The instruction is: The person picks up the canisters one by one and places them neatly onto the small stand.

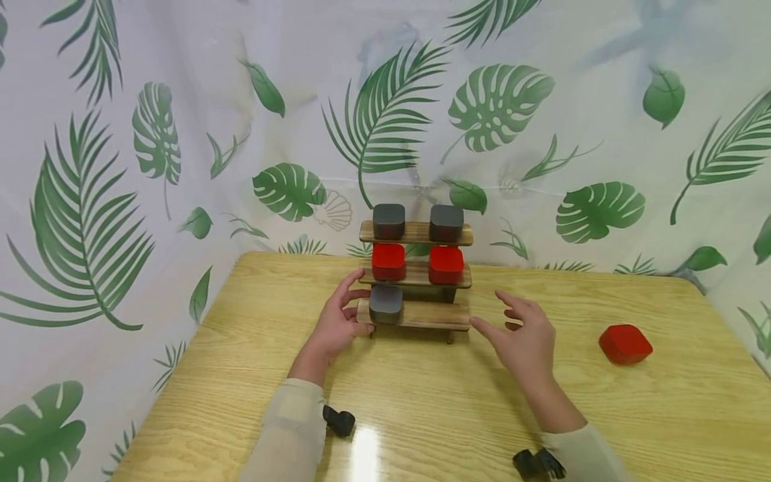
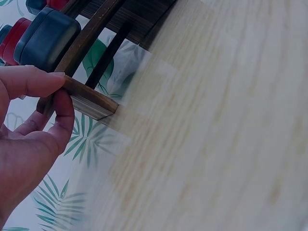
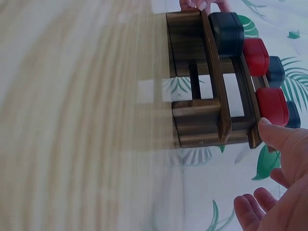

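A three-tier wooden display stand [image 1: 436,316] stands on the table. Two dark grey rounded-square boxes sit on its top tier, left [image 1: 388,221] and right [image 1: 446,223]. Red boxes, left [image 1: 388,262] and right [image 1: 446,266], occupy the middle tier. One dark grey box [image 1: 385,305] is at the left of the bottom tier. My left hand [image 1: 337,323] grips that tier's left end between thumb and fingers, as the left wrist view confirms. My right hand [image 1: 529,340] is by the right end, fingers spread and holding nothing; whether its thumb touches the shelf I cannot tell.
Another red box [image 1: 625,344] lies on the wood-grain table [image 1: 434,408], to the right of my right hand. A leaf-patterned cloth [image 1: 397,134] hangs behind the stand and along the left. Black wrist cameras, left [image 1: 339,422] and right [image 1: 538,463], sit near both sleeves.
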`<action>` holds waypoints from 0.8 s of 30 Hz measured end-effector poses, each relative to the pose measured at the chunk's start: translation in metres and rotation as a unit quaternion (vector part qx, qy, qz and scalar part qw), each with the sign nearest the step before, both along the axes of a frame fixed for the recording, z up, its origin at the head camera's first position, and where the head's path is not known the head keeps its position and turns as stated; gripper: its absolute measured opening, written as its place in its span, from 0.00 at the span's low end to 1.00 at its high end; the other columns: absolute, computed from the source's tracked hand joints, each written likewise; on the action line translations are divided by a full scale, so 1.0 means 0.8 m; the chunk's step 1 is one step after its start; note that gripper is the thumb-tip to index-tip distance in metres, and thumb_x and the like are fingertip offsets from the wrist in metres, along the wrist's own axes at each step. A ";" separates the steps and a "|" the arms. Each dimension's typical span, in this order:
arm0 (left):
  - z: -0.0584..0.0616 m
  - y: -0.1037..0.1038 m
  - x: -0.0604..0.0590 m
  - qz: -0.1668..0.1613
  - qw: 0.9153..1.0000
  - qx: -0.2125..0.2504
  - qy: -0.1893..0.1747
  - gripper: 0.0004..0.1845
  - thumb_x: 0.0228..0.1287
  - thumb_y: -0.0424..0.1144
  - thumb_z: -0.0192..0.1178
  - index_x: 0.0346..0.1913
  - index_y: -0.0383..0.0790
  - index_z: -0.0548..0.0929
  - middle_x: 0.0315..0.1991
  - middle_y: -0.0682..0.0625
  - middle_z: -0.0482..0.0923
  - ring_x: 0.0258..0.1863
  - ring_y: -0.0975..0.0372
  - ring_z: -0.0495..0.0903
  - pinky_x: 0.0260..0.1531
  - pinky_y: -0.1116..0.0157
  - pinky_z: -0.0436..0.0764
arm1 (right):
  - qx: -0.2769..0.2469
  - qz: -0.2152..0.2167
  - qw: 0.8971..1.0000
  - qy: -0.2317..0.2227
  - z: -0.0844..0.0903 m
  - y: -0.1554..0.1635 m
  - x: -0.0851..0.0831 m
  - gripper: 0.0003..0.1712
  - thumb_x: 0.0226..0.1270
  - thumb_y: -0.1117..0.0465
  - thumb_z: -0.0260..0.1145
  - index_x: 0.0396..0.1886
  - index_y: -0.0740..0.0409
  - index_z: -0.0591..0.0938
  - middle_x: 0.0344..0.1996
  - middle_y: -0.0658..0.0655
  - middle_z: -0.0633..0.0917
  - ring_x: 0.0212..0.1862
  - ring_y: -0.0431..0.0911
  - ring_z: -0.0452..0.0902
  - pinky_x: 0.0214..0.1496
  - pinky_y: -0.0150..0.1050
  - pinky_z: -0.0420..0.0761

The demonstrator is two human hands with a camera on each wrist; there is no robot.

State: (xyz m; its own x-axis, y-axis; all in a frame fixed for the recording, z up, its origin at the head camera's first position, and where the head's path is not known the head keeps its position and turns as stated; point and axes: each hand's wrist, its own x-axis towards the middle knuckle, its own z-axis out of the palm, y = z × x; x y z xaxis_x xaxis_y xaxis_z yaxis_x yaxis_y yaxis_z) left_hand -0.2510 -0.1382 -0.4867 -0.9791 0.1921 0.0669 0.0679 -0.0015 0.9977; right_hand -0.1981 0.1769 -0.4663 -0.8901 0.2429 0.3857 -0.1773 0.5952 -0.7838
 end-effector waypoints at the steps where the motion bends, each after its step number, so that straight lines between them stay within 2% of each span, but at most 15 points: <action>1: 0.000 0.000 0.000 0.001 1.000 -0.001 0.001 0.57 0.45 0.09 0.63 0.75 0.61 0.65 0.62 0.43 0.74 0.46 0.45 0.77 0.44 0.57 0.72 | 0.001 -0.003 1.000 0.000 0.000 0.003 0.000 0.36 0.49 0.55 0.84 0.60 0.55 0.84 0.51 0.58 0.82 0.47 0.53 0.79 0.46 0.50 0.82; 5: 0.001 0.001 0.001 -0.001 1.000 -0.001 0.004 0.57 0.45 0.09 0.62 0.75 0.62 0.64 0.62 0.43 0.74 0.46 0.44 0.77 0.45 0.56 0.71 | 0.007 -0.015 1.000 -0.004 0.000 0.014 0.001 0.35 0.51 0.54 0.83 0.61 0.54 0.84 0.50 0.57 0.81 0.47 0.52 0.79 0.47 0.50 0.81; 11: 0.005 -0.002 0.002 -0.010 1.000 0.002 -0.005 0.57 0.45 0.09 0.62 0.77 0.56 0.61 0.64 0.40 0.71 0.46 0.44 0.77 0.45 0.57 0.72 | 0.015 -0.029 0.999 -0.007 -0.001 0.029 0.002 0.36 0.50 0.51 0.83 0.61 0.52 0.84 0.50 0.57 0.81 0.49 0.52 0.78 0.48 0.52 0.80; 18: 0.036 0.000 0.019 -0.023 1.000 0.002 -0.007 0.55 0.46 0.09 0.61 0.78 0.49 0.60 0.63 0.37 0.71 0.43 0.45 0.76 0.43 0.58 0.72 | 0.026 -0.040 0.999 -0.006 0.000 0.044 0.004 0.36 0.50 0.51 0.83 0.61 0.56 0.84 0.52 0.60 0.81 0.51 0.56 0.76 0.50 0.54 0.80; 24: 0.040 0.002 0.023 -0.024 1.000 0.006 -0.005 0.54 0.47 0.09 0.60 0.78 0.47 0.60 0.63 0.36 0.71 0.45 0.44 0.76 0.42 0.58 0.73 | 0.032 -0.051 0.998 -0.022 -0.003 0.060 0.005 0.38 0.50 0.51 0.83 0.62 0.57 0.83 0.54 0.61 0.80 0.56 0.57 0.74 0.53 0.55 0.78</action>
